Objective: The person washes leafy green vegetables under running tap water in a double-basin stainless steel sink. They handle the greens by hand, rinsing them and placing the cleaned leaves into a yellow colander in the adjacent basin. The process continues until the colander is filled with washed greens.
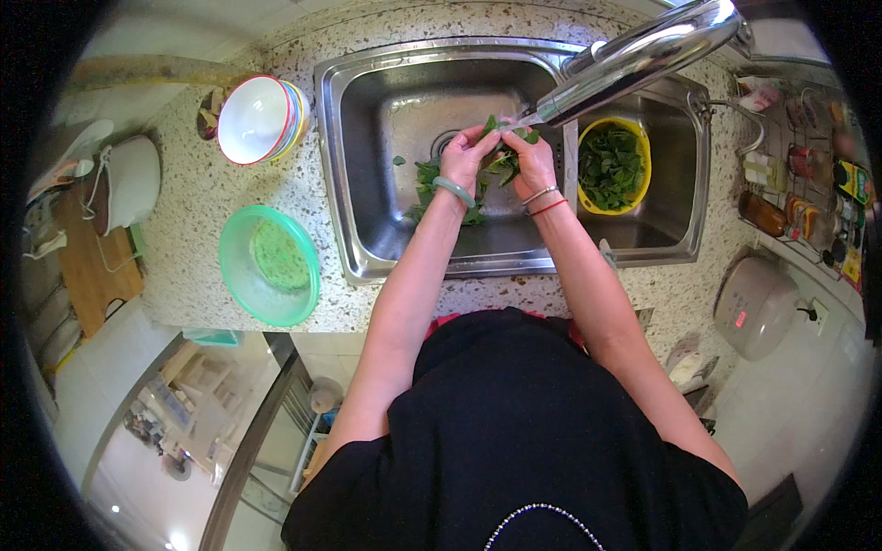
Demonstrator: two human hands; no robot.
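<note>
Over the large left basin of the steel sink [354,216], my left hand [464,158] and my right hand [533,167] are close together, both closed on a bunch of leafy greens [503,167]. The fingertips meet right under the mouth of the chrome faucet [634,69]. A stream of water appears to run over them. Loose green leaves [426,191] lie on the basin floor below and beside my left wrist. In the smaller right basin a yellow basket [648,174] holds a heap of green leaves [610,165].
Left of the sink stand stacked bowls [253,119], the top one white with a red rim. Nearer sits a green plastic basin [237,257] with a pale green layer inside. A wire rack [799,174] with bottles and jars lines the right wall.
</note>
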